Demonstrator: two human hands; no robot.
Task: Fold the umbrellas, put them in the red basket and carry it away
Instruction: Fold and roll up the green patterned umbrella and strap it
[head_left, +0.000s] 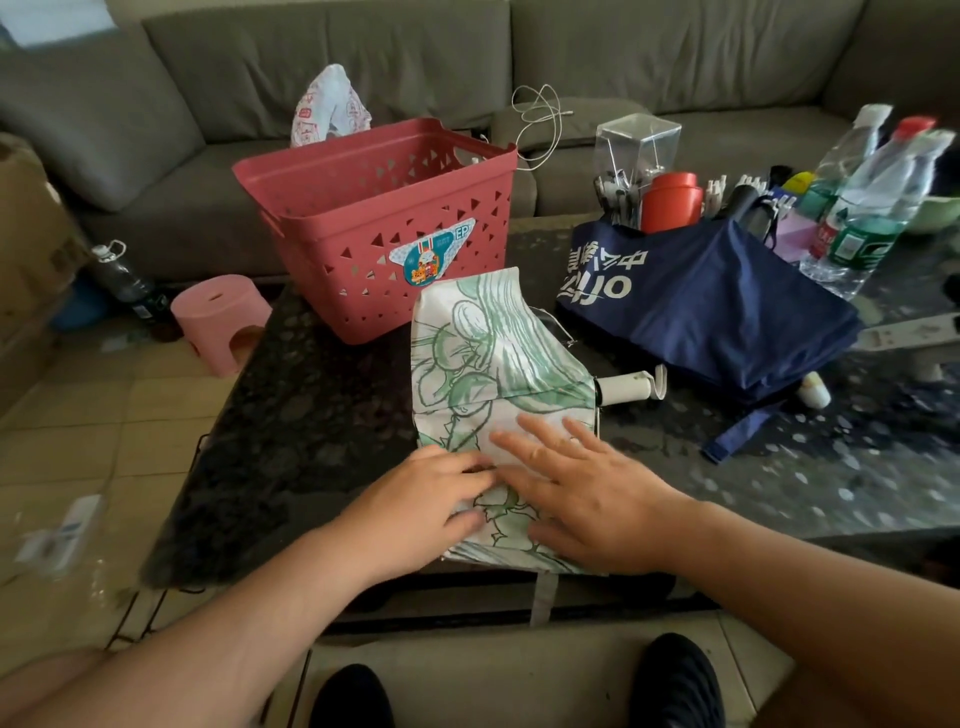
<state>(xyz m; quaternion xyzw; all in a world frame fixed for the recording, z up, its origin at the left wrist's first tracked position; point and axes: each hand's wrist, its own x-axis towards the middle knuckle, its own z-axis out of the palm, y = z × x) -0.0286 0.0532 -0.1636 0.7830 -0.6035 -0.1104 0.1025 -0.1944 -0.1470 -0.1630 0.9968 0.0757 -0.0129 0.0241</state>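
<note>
Two hands work the white, green-patterned fabric umbrella (493, 374) on the dark speckled table (311, 426): left hand (421, 499) pinches its canopy, right hand (587, 493) presses it flat-fingered. Perforated red plastic basket (384, 228) stands just behind.

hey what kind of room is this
Most likely a home living room: a grey sofa wraps around a dark low table cluttered with water bottles, and a small pink stool stands on the tiled floor.

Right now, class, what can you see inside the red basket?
Through the open top of the red basket, only its bare perforated far walls show; no umbrella appears inside. The near wall hides its floor. The green-and-white umbrella and navy umbrella lie on the table.
</note>
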